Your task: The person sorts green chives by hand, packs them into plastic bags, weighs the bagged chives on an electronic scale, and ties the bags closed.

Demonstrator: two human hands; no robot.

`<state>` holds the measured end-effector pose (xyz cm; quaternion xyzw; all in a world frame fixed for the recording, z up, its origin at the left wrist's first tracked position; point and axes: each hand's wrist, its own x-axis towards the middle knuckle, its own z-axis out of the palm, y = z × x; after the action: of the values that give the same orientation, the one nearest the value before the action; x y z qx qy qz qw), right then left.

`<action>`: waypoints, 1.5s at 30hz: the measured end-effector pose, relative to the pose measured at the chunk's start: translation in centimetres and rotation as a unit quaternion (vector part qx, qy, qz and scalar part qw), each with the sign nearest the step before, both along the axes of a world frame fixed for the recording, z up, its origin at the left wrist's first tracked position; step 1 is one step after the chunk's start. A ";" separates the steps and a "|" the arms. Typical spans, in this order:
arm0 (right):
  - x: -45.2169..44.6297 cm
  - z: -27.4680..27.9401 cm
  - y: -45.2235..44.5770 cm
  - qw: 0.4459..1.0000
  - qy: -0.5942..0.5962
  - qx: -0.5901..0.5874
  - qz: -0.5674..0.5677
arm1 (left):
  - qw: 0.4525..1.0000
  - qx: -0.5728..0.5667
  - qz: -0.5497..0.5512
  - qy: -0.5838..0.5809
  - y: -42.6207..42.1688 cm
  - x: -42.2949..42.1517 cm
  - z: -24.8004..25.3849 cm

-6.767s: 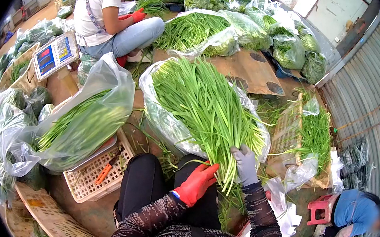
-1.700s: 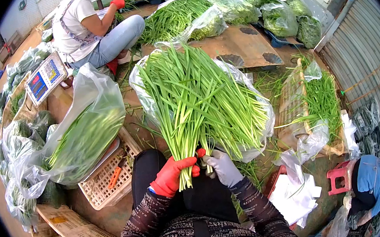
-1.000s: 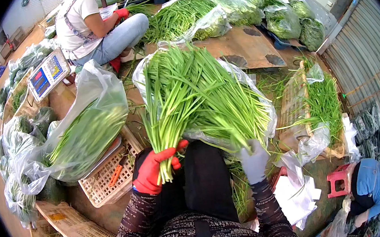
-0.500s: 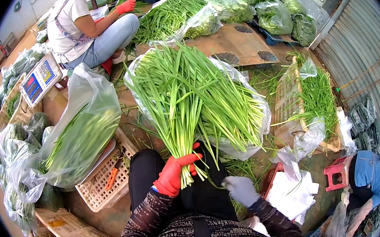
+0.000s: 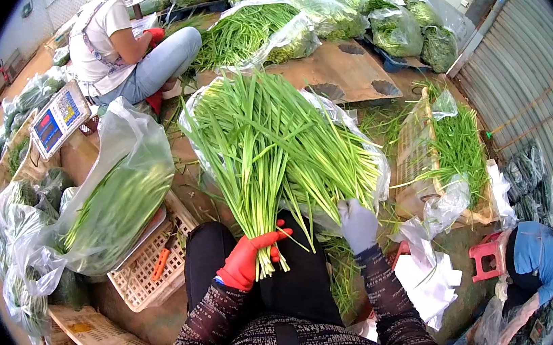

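Note:
A bunch of long green garlic chives (image 5: 247,155) is gripped near its pale stem ends by my left hand (image 5: 248,254), in a red glove, above my lap. The leaves fan out away from me across a larger pile of garlic chives (image 5: 328,146) on a clear plastic sheet (image 5: 381,177). My right hand (image 5: 359,226), in a grey glove, is at the near edge of that pile. Its fingers are pinched at the stem ends there; how many stems they hold is hidden.
Left of me, a plastic bag of greens (image 5: 116,204) lies over a crate (image 5: 142,283) holding an orange-handled knife (image 5: 160,264). A scale (image 5: 60,121) stands beyond. A basket of greens (image 5: 458,152) and white bags (image 5: 429,284) are right. Two people (image 5: 105,49) work nearby.
My right hand has moved up and away from me, from beside the held bunch to the pile's stem ends. My left hand keeps its hold, shifted slightly left. The far person's red-gloved hand has lowered.

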<state>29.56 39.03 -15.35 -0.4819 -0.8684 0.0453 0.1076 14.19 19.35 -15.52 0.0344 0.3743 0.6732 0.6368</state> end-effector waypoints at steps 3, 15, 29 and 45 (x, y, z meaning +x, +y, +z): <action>-0.2 -2.3 1.2 0.990 0.080 -0.086 0.077 | 1.000 0.004 0.005 0.004 0.0 0.3 -0.6; 1.1 -4.1 -1.9 0.905 0.408 -0.119 -0.001 | 1.000 -0.003 0.010 -0.001 0.6 0.5 -1.1; -1.3 -1.8 -0.2 0.977 0.161 -0.057 0.125 | 1.000 0.020 0.009 -0.022 0.9 0.6 -1.4; -2.9 -5.2 0.8 0.934 0.279 -0.211 0.072 | 0.998 -0.060 -0.011 0.015 6.0 2.0 -1.7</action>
<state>26.63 39.79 -20.59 -0.3978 -0.8061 0.3681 0.2377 16.23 25.40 -17.25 0.0104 0.4230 0.6420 0.6394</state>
